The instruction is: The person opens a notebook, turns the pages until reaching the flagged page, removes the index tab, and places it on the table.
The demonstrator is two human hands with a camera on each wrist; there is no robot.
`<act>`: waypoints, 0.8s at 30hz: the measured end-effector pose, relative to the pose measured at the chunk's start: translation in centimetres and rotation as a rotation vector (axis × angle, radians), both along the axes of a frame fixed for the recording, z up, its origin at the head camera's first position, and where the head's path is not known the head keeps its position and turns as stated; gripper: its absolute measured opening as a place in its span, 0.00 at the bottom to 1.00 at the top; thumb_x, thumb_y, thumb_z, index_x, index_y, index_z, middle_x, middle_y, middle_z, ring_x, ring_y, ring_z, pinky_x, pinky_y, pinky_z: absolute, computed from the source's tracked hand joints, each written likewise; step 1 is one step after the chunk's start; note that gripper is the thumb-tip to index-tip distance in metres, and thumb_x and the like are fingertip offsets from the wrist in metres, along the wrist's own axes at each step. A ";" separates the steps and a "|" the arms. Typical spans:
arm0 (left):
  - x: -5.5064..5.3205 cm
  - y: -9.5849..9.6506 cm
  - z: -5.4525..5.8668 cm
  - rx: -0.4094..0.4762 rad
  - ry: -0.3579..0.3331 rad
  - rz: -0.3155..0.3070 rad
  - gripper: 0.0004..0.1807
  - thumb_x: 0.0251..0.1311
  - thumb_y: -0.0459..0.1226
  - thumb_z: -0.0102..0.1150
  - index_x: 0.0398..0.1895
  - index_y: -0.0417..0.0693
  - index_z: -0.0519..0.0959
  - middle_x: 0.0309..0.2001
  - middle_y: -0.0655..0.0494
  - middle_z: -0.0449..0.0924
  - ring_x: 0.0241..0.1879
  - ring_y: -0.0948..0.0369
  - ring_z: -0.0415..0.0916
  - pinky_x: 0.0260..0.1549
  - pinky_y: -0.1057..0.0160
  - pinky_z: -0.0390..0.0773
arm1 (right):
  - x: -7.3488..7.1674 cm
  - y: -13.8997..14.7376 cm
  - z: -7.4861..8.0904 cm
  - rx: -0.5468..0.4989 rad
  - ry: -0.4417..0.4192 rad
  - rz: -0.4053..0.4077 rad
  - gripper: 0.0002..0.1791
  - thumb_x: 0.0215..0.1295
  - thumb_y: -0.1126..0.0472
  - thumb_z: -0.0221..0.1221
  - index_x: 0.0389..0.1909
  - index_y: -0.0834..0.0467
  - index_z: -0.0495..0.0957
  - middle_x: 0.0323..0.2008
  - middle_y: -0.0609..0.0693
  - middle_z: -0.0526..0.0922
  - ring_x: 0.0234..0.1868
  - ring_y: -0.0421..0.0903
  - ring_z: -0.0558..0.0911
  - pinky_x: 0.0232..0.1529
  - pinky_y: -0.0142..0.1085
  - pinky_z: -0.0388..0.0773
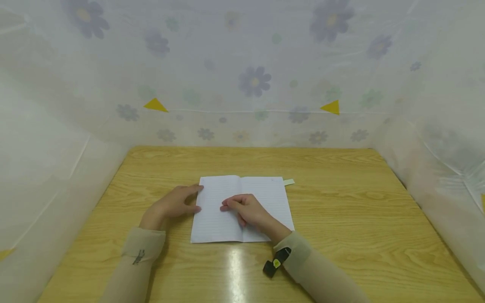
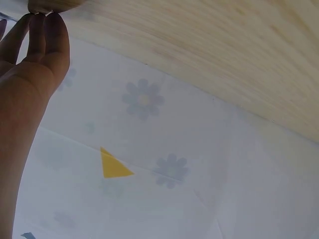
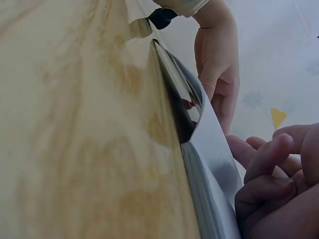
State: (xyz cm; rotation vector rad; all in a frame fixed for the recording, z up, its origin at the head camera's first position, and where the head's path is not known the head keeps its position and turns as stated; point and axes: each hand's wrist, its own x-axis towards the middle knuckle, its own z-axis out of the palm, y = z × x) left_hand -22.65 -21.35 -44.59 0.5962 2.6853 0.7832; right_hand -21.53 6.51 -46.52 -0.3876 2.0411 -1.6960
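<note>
An open notebook (image 1: 217, 227) with white lined pages lies on the wooden table. My left hand (image 1: 175, 203) is at its left edge, thumb and a fingertip overlapping the page margin in the head view. In the left wrist view the fingers (image 2: 56, 37) of that hand reach to the top edge of the picture. Over the middle of the spread is my right hand (image 1: 248, 210), its fingertips pointing left above the left page. The right wrist view shows its fingers (image 3: 266, 159) loosely bent beside the page, nothing visible between them. There the notebook's left side (image 3: 212, 134) bows up, leaving a dark gap beneath.
A pale paper tab (image 1: 289, 182) sticks out at the notebook's upper right edge. A black strap (image 1: 276, 262) with a yellow spot hangs from the right sleeve. Flower-patterned sheeting (image 1: 212, 63) with yellow triangles encloses the wooden table (image 1: 360, 219) at the back and sides.
</note>
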 end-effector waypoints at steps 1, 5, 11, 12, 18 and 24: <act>0.0 0.0 0.0 -0.010 0.001 0.000 0.38 0.63 0.43 0.66 0.74 0.44 0.62 0.73 0.39 0.58 0.70 0.40 0.55 0.68 0.40 0.54 | 0.0 0.1 0.1 -0.003 0.004 -0.002 0.16 0.73 0.53 0.57 0.49 0.60 0.84 0.43 0.50 0.88 0.08 0.38 0.65 0.10 0.28 0.63; 0.1 0.1 0.1 -0.049 0.005 0.001 0.38 0.63 0.43 0.66 0.74 0.44 0.63 0.74 0.39 0.55 0.70 0.39 0.55 0.67 0.40 0.56 | -0.1 0.4 0.3 -0.030 0.023 -0.012 0.15 0.72 0.57 0.59 0.51 0.62 0.83 0.44 0.52 0.88 0.10 0.40 0.69 0.13 0.29 0.67; 0.0 0.2 -0.1 -0.066 -0.005 0.017 0.39 0.62 0.43 0.67 0.74 0.46 0.63 0.74 0.40 0.55 0.70 0.40 0.55 0.66 0.40 0.58 | -0.4 1.3 0.6 -0.024 0.055 0.001 0.15 0.70 0.59 0.60 0.54 0.61 0.81 0.46 0.50 0.87 0.13 0.41 0.73 0.17 0.30 0.70; 0.0 0.2 -0.1 -0.066 -0.006 0.020 0.39 0.62 0.43 0.67 0.74 0.46 0.63 0.74 0.41 0.55 0.70 0.40 0.55 0.66 0.40 0.58 | -0.5 1.5 0.7 -0.016 0.062 0.003 0.15 0.70 0.58 0.61 0.54 0.60 0.81 0.46 0.49 0.87 0.14 0.42 0.73 0.17 0.30 0.70; 0.1 0.1 -0.3 -0.039 -0.004 0.017 0.39 0.62 0.42 0.67 0.74 0.46 0.63 0.75 0.41 0.55 0.70 0.39 0.54 0.66 0.39 0.58 | -1.1 3.1 0.8 0.008 0.111 -0.009 0.19 0.68 0.55 0.63 0.56 0.58 0.80 0.49 0.49 0.86 0.18 0.44 0.76 0.18 0.30 0.69; 0.2 0.1 -0.2 -0.038 -0.001 0.014 0.38 0.62 0.43 0.66 0.74 0.44 0.63 0.74 0.41 0.55 0.70 0.39 0.54 0.66 0.39 0.58 | -1.5 4.5 0.9 0.011 0.163 -0.036 0.21 0.68 0.55 0.63 0.58 0.61 0.79 0.51 0.52 0.85 0.20 0.45 0.77 0.19 0.31 0.70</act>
